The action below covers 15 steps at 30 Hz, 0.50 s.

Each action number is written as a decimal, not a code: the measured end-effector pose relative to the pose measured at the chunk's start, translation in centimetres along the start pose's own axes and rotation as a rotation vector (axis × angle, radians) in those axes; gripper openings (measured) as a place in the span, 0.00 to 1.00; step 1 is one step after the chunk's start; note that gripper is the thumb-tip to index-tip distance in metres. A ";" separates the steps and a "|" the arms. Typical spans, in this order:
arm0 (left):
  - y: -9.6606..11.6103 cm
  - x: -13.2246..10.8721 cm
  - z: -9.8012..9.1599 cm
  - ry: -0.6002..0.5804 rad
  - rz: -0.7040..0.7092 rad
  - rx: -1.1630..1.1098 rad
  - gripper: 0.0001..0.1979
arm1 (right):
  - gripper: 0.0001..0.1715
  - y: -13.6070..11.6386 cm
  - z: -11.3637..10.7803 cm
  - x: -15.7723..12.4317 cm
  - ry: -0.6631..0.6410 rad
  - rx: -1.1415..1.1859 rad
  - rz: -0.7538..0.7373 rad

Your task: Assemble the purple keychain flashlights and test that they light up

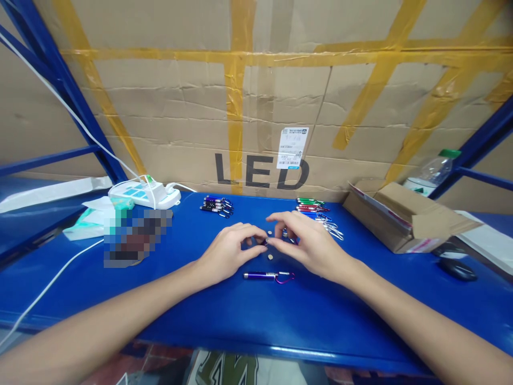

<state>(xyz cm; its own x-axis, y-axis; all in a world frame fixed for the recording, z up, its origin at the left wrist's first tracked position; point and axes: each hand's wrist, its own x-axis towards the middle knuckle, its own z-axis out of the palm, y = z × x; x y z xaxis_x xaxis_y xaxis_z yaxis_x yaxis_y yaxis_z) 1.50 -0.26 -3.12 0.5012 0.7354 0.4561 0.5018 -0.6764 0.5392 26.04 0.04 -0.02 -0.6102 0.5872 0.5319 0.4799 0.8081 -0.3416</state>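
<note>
Head view: left hand (227, 249), thumb and forefinger close together; right hand (312, 240), the two apart. Grip hard to make out, cannot tell. Button cell (270, 257) just nearer desk (240, 315) front edge; blue penlight (259, 276) beyond it, that way. Carton (401, 222) hides bottle's (436, 170) base.

Room before purple penlight (259, 276); carton (404, 215) blocks back right
</note>
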 end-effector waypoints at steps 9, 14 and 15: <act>-0.1 0.1 -0.4 0.013 -0.013 -0.018 0.08 | 0.10 1.1 0.0 0.1 -0.341 0.175 0.226; -0.1 0.3 -0.2 0.080 -0.106 -0.074 0.09 | 0.11 0.8 0.4 0.1 -0.398 0.270 0.288; -0.1 0.3 -0.2 0.088 -0.129 -0.088 0.09 | 0.11 0.7 0.5 0.1 -0.399 0.274 0.285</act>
<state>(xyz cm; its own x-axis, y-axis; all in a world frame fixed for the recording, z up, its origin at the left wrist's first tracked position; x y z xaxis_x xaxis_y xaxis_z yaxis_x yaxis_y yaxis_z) 1.46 0.07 -2.86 0.3706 0.8194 0.4372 0.4926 -0.5725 0.6555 26.01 0.70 -0.58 -0.6968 0.7135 0.0729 0.5122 0.5661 -0.6459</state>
